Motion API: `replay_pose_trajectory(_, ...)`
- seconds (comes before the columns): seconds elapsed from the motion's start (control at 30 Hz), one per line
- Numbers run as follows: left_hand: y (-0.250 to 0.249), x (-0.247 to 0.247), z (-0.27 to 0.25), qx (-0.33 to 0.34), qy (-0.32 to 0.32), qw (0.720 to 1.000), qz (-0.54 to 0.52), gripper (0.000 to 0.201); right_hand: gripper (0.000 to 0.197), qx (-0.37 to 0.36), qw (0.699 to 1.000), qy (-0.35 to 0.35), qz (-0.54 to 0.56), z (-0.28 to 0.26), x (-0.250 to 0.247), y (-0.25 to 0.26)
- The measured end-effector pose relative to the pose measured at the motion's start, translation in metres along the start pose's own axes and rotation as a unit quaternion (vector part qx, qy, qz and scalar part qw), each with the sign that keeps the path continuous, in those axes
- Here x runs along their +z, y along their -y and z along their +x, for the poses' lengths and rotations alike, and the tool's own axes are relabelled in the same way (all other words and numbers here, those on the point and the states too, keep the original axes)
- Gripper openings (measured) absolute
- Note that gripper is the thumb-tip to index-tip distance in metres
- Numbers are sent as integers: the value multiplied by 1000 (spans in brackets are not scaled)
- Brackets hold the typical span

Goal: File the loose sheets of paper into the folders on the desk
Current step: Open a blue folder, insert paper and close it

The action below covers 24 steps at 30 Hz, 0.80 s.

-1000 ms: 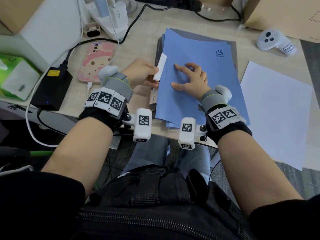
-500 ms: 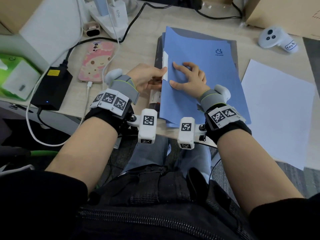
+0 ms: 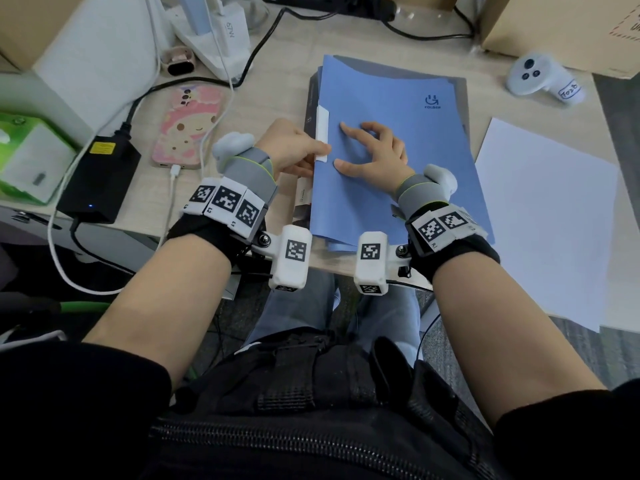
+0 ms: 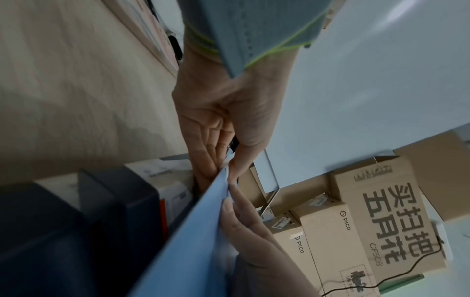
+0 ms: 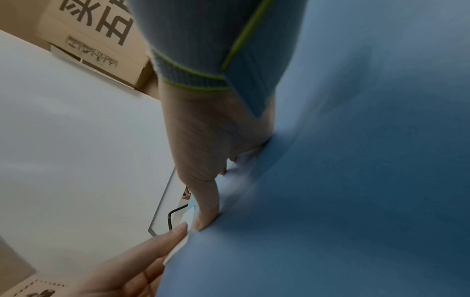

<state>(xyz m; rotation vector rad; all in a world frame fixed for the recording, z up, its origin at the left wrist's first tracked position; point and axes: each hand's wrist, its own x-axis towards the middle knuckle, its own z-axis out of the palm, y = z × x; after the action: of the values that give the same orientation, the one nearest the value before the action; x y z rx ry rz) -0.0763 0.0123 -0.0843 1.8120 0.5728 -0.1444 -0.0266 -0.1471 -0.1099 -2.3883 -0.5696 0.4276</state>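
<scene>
Two hands meet at the left edge of a blue folder point(image 3: 391, 133) that lies on top of a small stack of folders on the light wooden desk point(image 3: 277, 64), its near end reaching the desk's front edge. The left hand point(image 3: 294, 150) grips that edge, thumb on top and the other fingers tucked beneath, right where a white spine clip point(image 3: 322, 133) runs along the fold; in the left wrist view the thumb point(image 4: 244, 158) and the fingers below pinch the thin blue cover between them. The right hand point(image 3: 374, 150) rests on the cover with fingers spread and arched, only the tips and the thumb touching the blue surface (the right wrist view shows its thumb point(image 5: 206, 211) pressing down next to the white strip, with a fingertip of the other hand just beside it). A dark grey folder point(image 3: 460, 84) shows under the blue one along the far and right edges. To the right, apart from the stack, loose white sheets of paper point(image 3: 547, 216) lie flat, hanging partly over the desk's front edge. Further back on the right sits a white controller point(image 3: 540, 76) in front of a cardboard box point(image 3: 571, 26). On the left of the folders lie a phone in a pink cartoon case point(image 3: 188, 128), a black power brick point(image 3: 100, 178) with its cables, and a green tissue pack point(image 3: 31, 157) at the far left edge.
</scene>
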Motion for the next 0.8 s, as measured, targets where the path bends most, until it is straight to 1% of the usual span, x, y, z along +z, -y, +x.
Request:
replay_pose_trajectory(0.13, -3, -1, -2, 21, -1, 1000, 17, 22, 57, 7, 999, -5, 38, -5, -9, 5)
replay_pose_trajectory(0.23, -9, 5, -8, 36, 7, 999, -38, 19, 56, 14, 997, -35, 68, -13, -17, 6)
replay_pose_trajectory(0.3, -11, 10, -11, 39, 1, 996, -79, 20, 61, 13, 993, -45, 105, -23, -26, 8)
replay_pose_trajectory(0.37, -13, 16, -13, 43, -19, 992, -121, 22, 71, 7, 991, -4, 136, -38, -36, 11)
replay_pose_trajectory(0.43, -13, 21, -16, 53, -28, 987, -149, 23, 85, -12, 992, 58, 113, -52, -42, 13)
replay_pose_trajectory(0.5, -12, 22, -18, 65, -10, 983, -171, 21, 101, -25, 993, 101, 55, -59, -44, 13)
replay_pose_trajectory(0.57, -11, 22, -23, 74, 19, 979, -188, 20, 113, -23, 992, 125, -6, -63, -42, 10)
replay_pose_trajectory(0.63, -9, 20, -27, 74, 40, 978, -191, 20, 117, -20, 990, 128, -54, -64, -37, 9)
replay_pose_trajectory(0.67, -9, 20, -28, 71, 45, 979, -188, 20, 116, -27, 990, 121, -65, -66, -34, 9)
replay_pose_trajectory(0.7, -9, 19, -29, 68, 48, 981, -176, 21, 110, -38, 992, 109, -60, -66, -32, 10)
replay_pose_trajectory(0.73, -9, 18, -30, 65, 54, 984, -158, 23, 100, -49, 994, 88, -41, -67, -30, 11)
replay_pose_trajectory(0.8, -11, 16, -33, 62, 53, 993, -83, 30, 74, -65, 998, 9, 6, -68, -30, 13)
